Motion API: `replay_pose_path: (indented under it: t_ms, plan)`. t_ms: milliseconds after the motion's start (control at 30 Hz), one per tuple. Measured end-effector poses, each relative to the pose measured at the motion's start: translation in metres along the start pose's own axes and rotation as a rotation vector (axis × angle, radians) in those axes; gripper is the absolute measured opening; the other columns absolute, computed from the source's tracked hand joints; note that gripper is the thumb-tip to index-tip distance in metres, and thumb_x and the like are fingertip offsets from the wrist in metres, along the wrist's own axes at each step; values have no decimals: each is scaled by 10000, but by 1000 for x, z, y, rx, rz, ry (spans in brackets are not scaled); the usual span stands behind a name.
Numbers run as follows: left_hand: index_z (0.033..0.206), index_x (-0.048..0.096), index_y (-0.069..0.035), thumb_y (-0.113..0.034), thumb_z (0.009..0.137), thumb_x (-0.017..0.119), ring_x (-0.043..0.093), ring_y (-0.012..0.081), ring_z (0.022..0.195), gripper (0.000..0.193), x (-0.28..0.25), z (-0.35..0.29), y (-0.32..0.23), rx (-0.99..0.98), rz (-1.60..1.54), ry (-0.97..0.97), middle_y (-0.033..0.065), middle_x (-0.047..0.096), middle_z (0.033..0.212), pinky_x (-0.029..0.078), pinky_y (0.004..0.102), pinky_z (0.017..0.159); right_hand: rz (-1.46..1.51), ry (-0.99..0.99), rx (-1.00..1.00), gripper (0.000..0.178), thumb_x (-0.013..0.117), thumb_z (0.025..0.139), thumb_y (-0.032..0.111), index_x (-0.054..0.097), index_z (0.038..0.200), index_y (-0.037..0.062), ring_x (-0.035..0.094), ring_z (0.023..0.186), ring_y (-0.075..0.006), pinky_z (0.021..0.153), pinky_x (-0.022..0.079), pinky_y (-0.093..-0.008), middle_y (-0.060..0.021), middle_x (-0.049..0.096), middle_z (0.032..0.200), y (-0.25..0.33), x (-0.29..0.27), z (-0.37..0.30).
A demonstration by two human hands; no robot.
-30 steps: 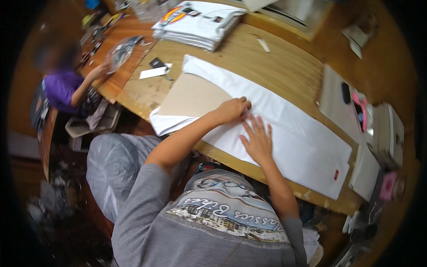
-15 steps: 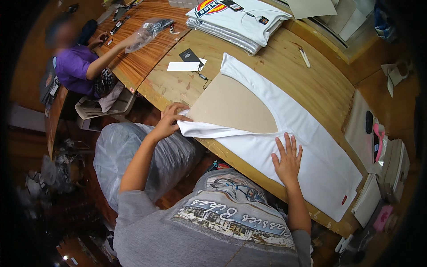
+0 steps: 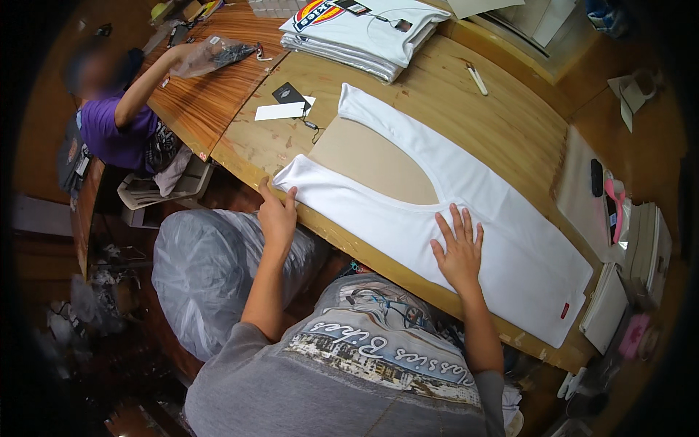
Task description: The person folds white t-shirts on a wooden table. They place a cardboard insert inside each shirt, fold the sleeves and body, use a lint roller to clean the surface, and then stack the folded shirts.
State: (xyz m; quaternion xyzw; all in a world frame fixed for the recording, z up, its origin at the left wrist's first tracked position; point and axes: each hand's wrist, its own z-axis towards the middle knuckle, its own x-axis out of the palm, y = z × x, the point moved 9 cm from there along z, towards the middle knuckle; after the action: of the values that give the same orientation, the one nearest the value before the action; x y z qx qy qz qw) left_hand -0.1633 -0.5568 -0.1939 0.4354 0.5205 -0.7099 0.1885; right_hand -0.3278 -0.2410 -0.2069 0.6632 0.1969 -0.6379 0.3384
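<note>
A white folded garment (image 3: 502, 247) lies on the wooden table, bearing a small red label (image 3: 565, 312) near its far right end. Its opening curves around a beige flat board (image 3: 378, 164), which shows between the two white side flaps. At the near left corner of the cloth, my left hand (image 3: 278, 217) touches the edge, thumb and forefinger apart. My right hand (image 3: 459, 251) rests flat on the fabric by the base of the opening, fingers spread. Beyond the left flap lie a black hang tag (image 3: 290, 95) and a white tag (image 3: 279, 111) with a cord.
A stack of folded white shirts (image 3: 349, 44) stands at the back. A small white-handled tool (image 3: 478, 80) lies right of it. Pink scissors (image 3: 617, 207) and boxes (image 3: 648, 251) are at the right. A large plastic-wrapped bundle (image 3: 200, 269) sits below the table; a person (image 3: 120, 131) handles a bag at left.
The near flap, lifted and folded back before, now lies flat over part of the board. My left hand has lowered from it to the table edge; my right hand stays pressed on the cloth.
</note>
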Motion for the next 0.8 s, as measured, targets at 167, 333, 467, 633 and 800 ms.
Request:
replay_pose_path:
  t_ms: [167,333,467,633,800]
  plan:
    - [1094,348,34,-229,743,623,563,185,445,518,16,9,8,-176,-355,-16,116,561,556,452,273,432,2,-29,-22,485,472,789,359,367,1250,254,163,1265,-232,994,95,-484,-30,214,1368,1,1,-2]
    - [1058,378,59,-213,679,681,535,170,398,556,52,27,44,-407,-631,75,93,555,564,464,246,400,9,-50,-56,476,429,813,357,340,1266,242,143,1269,-236,995,89,-481,-31,188,1376,0,2,-6]
    - [1028,396,54,-188,650,701,584,191,576,543,40,25,21,-390,-468,-76,158,565,786,476,267,453,-1,-83,-55,475,422,817,361,338,1268,237,139,1270,-239,993,95,-490,-35,186,1377,-3,-1,-8]
    - [1082,403,51,29,688,476,553,266,852,401,58,65,52,-452,-941,-242,190,541,944,464,345,662,0,-119,-89,476,440,808,373,355,1257,241,158,1266,-242,982,124,-506,-44,200,1372,2,-2,-10]
    - [985,501,69,16,714,553,566,202,736,281,80,55,35,-507,-1289,-11,153,569,904,453,280,632,-11,-130,-82,482,442,805,377,352,1259,241,157,1266,-241,983,122,-508,-45,204,1371,-1,-2,-10]
